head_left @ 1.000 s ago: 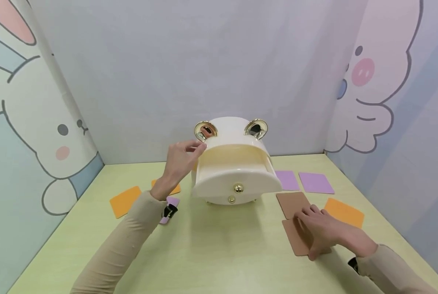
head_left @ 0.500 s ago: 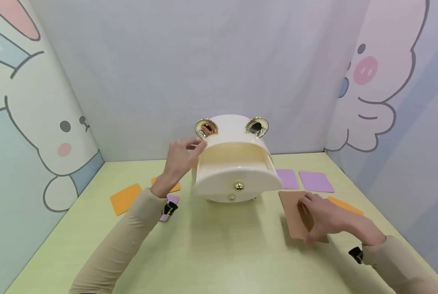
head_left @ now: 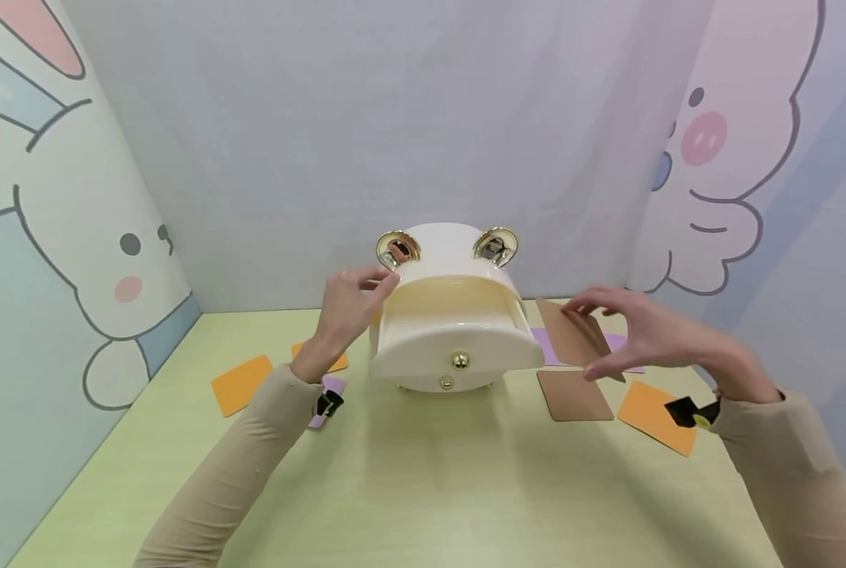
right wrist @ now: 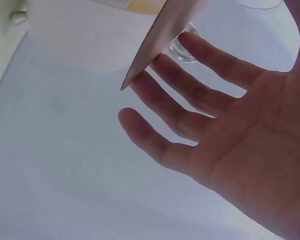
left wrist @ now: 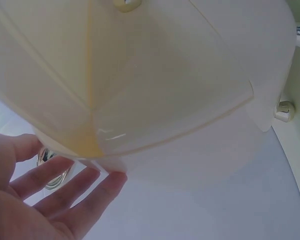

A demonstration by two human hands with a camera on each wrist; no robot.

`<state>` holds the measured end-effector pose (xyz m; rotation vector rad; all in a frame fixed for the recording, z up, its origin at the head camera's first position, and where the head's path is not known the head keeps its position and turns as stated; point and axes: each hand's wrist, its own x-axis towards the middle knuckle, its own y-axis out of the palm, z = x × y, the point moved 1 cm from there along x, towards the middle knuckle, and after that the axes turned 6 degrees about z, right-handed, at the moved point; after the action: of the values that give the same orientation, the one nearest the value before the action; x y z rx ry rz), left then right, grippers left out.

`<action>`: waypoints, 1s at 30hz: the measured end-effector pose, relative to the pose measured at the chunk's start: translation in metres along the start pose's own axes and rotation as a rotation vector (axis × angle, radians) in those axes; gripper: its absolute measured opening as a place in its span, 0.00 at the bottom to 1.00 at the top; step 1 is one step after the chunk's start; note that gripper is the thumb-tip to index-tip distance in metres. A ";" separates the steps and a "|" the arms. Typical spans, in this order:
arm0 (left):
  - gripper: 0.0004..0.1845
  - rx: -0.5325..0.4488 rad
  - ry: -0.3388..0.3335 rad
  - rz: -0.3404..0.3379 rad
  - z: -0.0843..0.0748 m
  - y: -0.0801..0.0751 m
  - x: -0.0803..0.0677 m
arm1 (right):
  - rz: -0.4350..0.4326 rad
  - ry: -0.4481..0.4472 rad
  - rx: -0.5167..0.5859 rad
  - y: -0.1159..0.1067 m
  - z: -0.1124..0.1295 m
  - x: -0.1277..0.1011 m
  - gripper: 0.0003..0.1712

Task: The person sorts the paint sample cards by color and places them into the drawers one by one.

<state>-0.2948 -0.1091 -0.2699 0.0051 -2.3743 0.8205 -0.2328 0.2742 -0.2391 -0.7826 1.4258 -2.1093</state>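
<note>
A white frog-shaped drawer box with two gold-rimmed round eyes stands mid-table. Its upper drawer is pulled out, its inside bare where visible. My left hand touches the box's upper left edge; in the left wrist view its nearly straight fingers lie against the wall. To the right of the box, my right hand holds a brown card tilted above the table, between thumb and fingers. In the right wrist view the card shows nearly edge-on at the fingertips. Another brown card lies flat below.
An orange card lies at right, partly under the wrist strap in view. Purple cards, one beside the box, lie behind the held card. On the left are orange cards and a purple card partly hidden by the forearm. Curtain walls enclose the table.
My right hand has picked up the nearer brown card and carried it up and away from me, over the purple cards. My left hand has stayed at the box.
</note>
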 end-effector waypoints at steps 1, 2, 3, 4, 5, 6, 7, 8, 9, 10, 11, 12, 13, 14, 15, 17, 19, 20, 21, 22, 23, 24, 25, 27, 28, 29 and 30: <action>0.14 0.004 0.000 0.001 0.000 0.000 0.000 | -0.006 -0.015 0.009 -0.004 0.004 0.004 0.43; 0.14 0.005 -0.002 0.001 0.000 0.000 0.000 | -0.008 -0.024 0.022 -0.008 0.008 0.008 0.42; 0.14 0.007 -0.002 0.002 0.000 0.000 0.000 | -0.009 -0.029 0.041 -0.011 0.011 0.012 0.42; 0.14 0.008 -0.003 0.002 0.000 -0.001 0.000 | -0.004 -0.027 0.054 -0.013 0.015 0.017 0.42; 0.14 0.007 -0.003 0.003 -0.001 -0.001 0.000 | 0.004 -0.020 0.067 -0.015 0.018 0.022 0.42; 0.14 0.005 -0.004 0.004 -0.001 -0.001 0.000 | 0.018 -0.013 0.073 -0.016 0.022 0.028 0.42; 0.14 0.004 -0.004 0.004 0.000 -0.001 0.000 | 0.032 -0.013 0.076 -0.017 0.025 0.034 0.42; 0.13 0.000 -0.006 0.003 -0.001 -0.001 0.000 | 0.043 -0.015 0.078 -0.018 0.028 0.039 0.41; 0.13 -0.001 -0.006 0.004 -0.001 -0.001 0.000 | 0.056 -0.024 0.077 -0.018 0.031 0.045 0.41; 0.13 -0.002 -0.006 0.004 -0.001 -0.001 0.000 | 0.069 -0.031 0.075 -0.018 0.033 0.051 0.40; 0.13 -0.005 -0.005 0.004 -0.002 -0.001 -0.001 | 0.080 -0.039 0.083 -0.018 0.035 0.055 0.40; 0.13 -0.006 -0.005 0.004 -0.002 -0.001 0.000 | 0.089 -0.048 0.088 -0.019 0.037 0.060 0.39; 0.13 -0.006 -0.003 0.004 -0.002 -0.001 0.000 | 0.095 -0.064 0.092 -0.019 0.039 0.064 0.38; 0.13 -0.005 -0.002 0.005 -0.003 -0.001 -0.001 | 0.102 -0.070 0.096 -0.019 0.040 0.068 0.37; 0.13 -0.003 -0.001 0.005 -0.003 0.000 -0.001 | 0.111 -0.081 0.100 -0.020 0.042 0.071 0.36; 0.13 -0.002 -0.002 0.005 -0.003 0.000 -0.001 | 0.127 -0.099 0.110 -0.021 0.046 0.077 0.35; 0.13 0.000 -0.005 0.006 -0.004 0.000 -0.001 | 0.141 -0.115 0.108 -0.022 0.049 0.082 0.33; 0.13 0.000 -0.007 0.007 -0.004 0.001 -0.001 | 0.151 -0.114 0.109 -0.023 0.051 0.084 0.32; 0.13 0.001 -0.008 0.006 -0.005 0.001 0.000 | 0.157 -0.116 0.109 -0.023 0.053 0.086 0.32; 0.13 0.001 -0.008 0.007 -0.005 0.001 0.000 | 0.163 -0.111 0.106 -0.024 0.054 0.087 0.32; 0.13 0.001 -0.008 0.008 -0.005 0.002 0.000 | 0.167 -0.106 0.100 -0.024 0.055 0.088 0.32; 0.13 0.001 -0.008 0.009 -0.005 0.002 0.000 | 0.172 -0.105 0.094 -0.025 0.057 0.090 0.32; 0.13 0.003 -0.006 0.007 -0.005 0.002 0.000 | 0.178 -0.098 0.089 -0.025 0.058 0.091 0.32; 0.13 0.004 -0.005 0.006 -0.005 0.002 -0.001 | 0.183 -0.090 0.078 -0.025 0.060 0.093 0.32; 0.13 0.005 -0.005 0.006 -0.005 0.002 -0.001 | 0.185 -0.087 0.071 -0.025 0.061 0.094 0.32; 0.13 0.007 -0.005 0.006 -0.005 0.002 -0.001 | 0.186 -0.086 0.067 -0.025 0.062 0.094 0.33; 0.13 0.009 -0.004 0.006 -0.005 0.002 -0.001 | 0.186 -0.083 0.063 -0.025 0.063 0.095 0.33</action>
<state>-0.2919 -0.1048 -0.2686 0.0041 -2.3754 0.8351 -0.2597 0.1778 -0.1790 -0.6777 1.3282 -1.9480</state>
